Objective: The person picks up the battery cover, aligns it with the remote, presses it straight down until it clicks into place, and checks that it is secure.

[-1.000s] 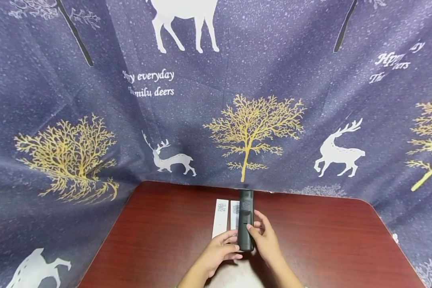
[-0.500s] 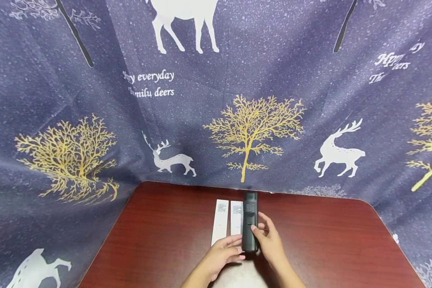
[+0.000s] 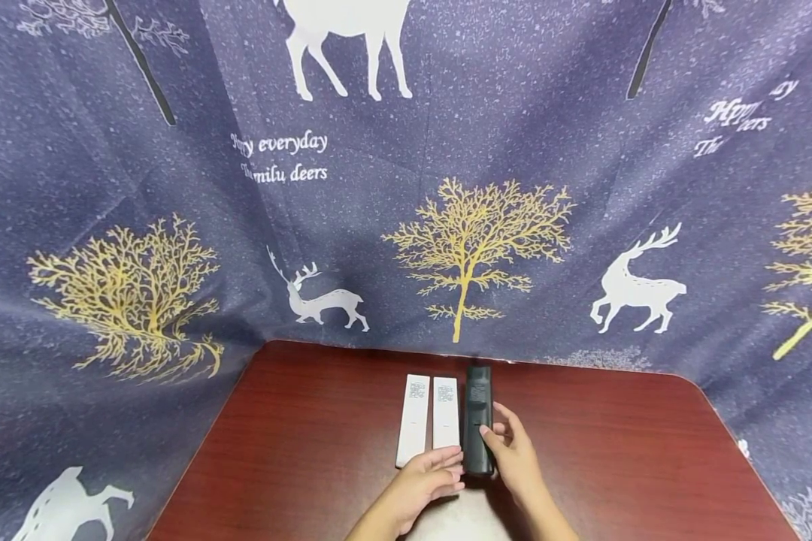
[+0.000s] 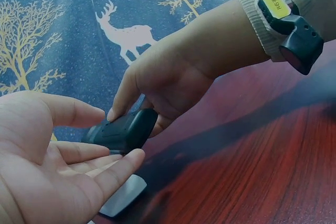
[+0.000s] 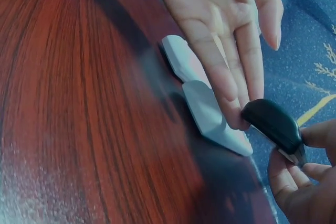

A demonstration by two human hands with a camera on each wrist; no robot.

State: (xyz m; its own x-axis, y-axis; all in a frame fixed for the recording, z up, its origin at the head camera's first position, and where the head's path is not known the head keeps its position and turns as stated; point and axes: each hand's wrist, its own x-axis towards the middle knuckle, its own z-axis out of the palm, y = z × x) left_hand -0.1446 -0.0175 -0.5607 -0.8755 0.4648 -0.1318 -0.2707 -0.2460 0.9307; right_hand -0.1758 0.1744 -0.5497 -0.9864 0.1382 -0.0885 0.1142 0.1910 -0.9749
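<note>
Between thumb and fingers, my right hand (image 3: 518, 457) grips a black remote control (image 3: 477, 394) by its right edge, its back with the battery cover facing up. In the right wrist view the black remote (image 5: 274, 124) is tilted and raised above the table. My left hand (image 3: 428, 482) lies palm-up to its left with fingers nearly straight, the fingertips close to the remote's lower left edge; whether they touch it I cannot tell. Two white remotes (image 3: 414, 417) lie side by side to the left, backs up; the left hand partly covers the lower end of the nearer white remote (image 3: 446, 413).
All this is on a red-brown wooden table (image 3: 311, 421). A dark blue cloth (image 3: 352, 225) printed with deer and trees hangs behind and around the table. In the left wrist view a camera (image 4: 300, 45) is strapped at the right sleeve.
The black remote has moved right and a little toward the front, uncovering the second white remote. Both hands have shifted right; the left fingers have loosened from the black remote.
</note>
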